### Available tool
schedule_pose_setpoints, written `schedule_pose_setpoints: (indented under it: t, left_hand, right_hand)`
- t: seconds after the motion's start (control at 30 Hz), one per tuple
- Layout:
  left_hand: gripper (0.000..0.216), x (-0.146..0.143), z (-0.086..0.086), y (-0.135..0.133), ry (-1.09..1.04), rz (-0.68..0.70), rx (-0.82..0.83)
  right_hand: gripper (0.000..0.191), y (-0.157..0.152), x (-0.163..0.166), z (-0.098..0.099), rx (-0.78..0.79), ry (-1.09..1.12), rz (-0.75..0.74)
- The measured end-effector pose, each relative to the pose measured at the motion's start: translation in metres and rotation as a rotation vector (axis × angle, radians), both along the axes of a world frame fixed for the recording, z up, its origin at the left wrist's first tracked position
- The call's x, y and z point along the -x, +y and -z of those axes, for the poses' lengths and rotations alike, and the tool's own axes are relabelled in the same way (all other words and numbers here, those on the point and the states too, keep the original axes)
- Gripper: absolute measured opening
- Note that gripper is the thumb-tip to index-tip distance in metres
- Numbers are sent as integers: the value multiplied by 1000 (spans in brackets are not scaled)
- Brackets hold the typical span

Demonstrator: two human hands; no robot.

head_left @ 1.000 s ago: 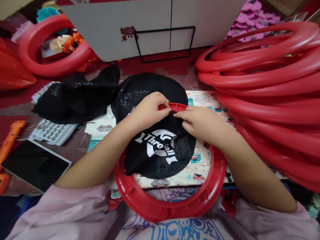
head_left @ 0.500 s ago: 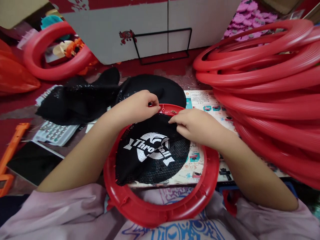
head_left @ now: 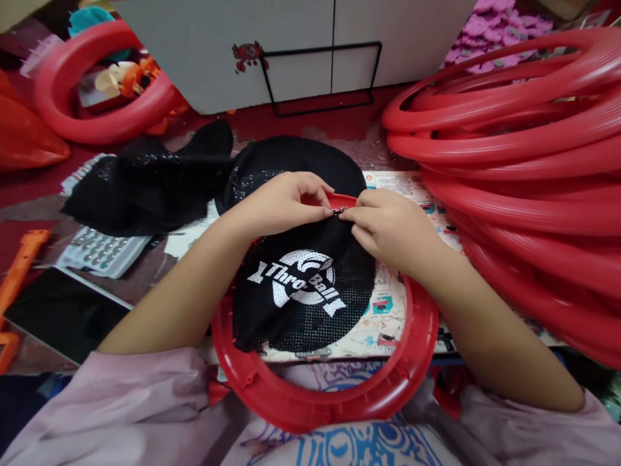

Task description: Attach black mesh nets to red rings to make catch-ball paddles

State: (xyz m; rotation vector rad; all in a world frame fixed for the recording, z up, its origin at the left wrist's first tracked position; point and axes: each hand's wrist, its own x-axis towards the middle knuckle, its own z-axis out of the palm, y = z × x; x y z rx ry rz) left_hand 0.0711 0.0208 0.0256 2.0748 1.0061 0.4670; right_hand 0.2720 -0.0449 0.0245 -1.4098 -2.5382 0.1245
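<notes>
Left fingers point(head_left: 317, 213) and right fingers point(head_left: 361, 217) touch black mesh point(head_left: 310, 330); whether clamped, I cannot tell. Red hoops point(head_left: 524, 152) and a white panel point(head_left: 204, 58) crowd the tabletop point(head_left: 371, 150).

Your L fingers point(head_left: 317, 213) and R fingers point(head_left: 363, 219) partly hide a tiny dark bit point(head_left: 337, 211), too small to ID. Far side of your round red plastic ring point(head_left: 421, 323): partly hidden by black mesh fabric point(head_left: 315, 327). Red ribbed plastic ring stack point(head_left: 533, 204) cut off, R edge.

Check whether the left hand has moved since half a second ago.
Yes: the left hand has moved rightward in the view, toward the right hand, judged against the black wire stand.
</notes>
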Motion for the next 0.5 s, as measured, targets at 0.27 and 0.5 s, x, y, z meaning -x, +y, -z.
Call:
schedule_pose_setpoints:
  t: [0.27,0.5]
  left_hand:
    - [12,-7,4,-3,19,-77,-19]
    - [8,-12,5,-5,78,-91,-116]
  right_hand:
    - [33,2,0,5,-31,-4,19]
    - [34,4,2,5,-5,-51,53]
